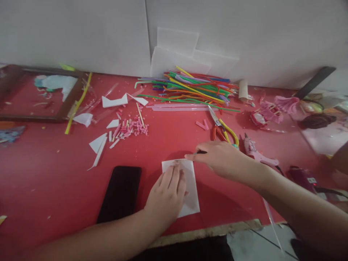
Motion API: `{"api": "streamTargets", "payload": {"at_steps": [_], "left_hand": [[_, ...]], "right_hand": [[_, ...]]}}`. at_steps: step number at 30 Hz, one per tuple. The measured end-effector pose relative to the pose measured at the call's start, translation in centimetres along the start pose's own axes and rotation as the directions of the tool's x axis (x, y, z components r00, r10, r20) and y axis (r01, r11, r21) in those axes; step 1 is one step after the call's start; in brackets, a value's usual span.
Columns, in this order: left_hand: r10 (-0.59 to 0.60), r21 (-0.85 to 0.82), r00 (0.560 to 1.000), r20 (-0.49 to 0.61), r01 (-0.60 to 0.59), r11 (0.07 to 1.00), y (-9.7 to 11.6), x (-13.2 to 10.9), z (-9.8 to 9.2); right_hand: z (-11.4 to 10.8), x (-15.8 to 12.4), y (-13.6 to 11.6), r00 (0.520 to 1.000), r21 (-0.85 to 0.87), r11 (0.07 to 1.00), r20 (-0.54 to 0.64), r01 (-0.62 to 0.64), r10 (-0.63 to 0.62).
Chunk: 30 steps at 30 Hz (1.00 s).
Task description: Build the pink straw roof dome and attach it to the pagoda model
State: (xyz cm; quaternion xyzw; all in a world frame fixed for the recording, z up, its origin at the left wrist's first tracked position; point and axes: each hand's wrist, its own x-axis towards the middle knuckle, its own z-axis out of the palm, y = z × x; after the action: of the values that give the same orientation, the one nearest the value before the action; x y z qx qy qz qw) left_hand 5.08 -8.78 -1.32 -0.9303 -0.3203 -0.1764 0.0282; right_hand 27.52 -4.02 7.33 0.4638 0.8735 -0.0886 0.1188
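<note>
A white sheet of paper or thin foam point(192, 195) lies near the front edge of the red table. My left hand point(170, 188) presses flat on it, fingers stretched toward its far edge. At the sheet's upper right corner, my right hand point(214, 157) is closed around a slim tool with a black handle point(201, 152). Its working end points left along the far edge of the sheet, and I cannot make out its exact kind. Left of the sheet rests a black phone point(121, 194). Beyond my right hand lie scissors point(217, 123) with their blades pointing away.
Colourful pipe cleaners point(195, 87) are heaped at the back, before white sheets point(178, 41) leaning on the wall. Pink and white scraps point(130, 128) lie to the left, near a brown frame point(61, 114). A pink glue gun point(257, 152) and a cardboard tube point(243, 90) are right.
</note>
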Motion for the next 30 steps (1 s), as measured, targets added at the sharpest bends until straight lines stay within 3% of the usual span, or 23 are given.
{"api": "streamTargets", "payload": {"at_steps": [20, 30], "left_hand": [[-0.003, -0.007, 1.000, -0.015, 0.003, 1.000, -0.03, 0.30, -0.18], [-0.019, -0.058, 0.999, 0.035, 0.021, 0.998, -0.05, -0.07, -0.09]], "right_hand": [[-0.02, -0.23, 0.32, 1.000, -0.023, 1.000, 0.018, 0.000, 0.000], [0.45, -0.70, 0.73, 0.999, -0.058, 0.998, -0.029, 0.022, -0.024]]}}
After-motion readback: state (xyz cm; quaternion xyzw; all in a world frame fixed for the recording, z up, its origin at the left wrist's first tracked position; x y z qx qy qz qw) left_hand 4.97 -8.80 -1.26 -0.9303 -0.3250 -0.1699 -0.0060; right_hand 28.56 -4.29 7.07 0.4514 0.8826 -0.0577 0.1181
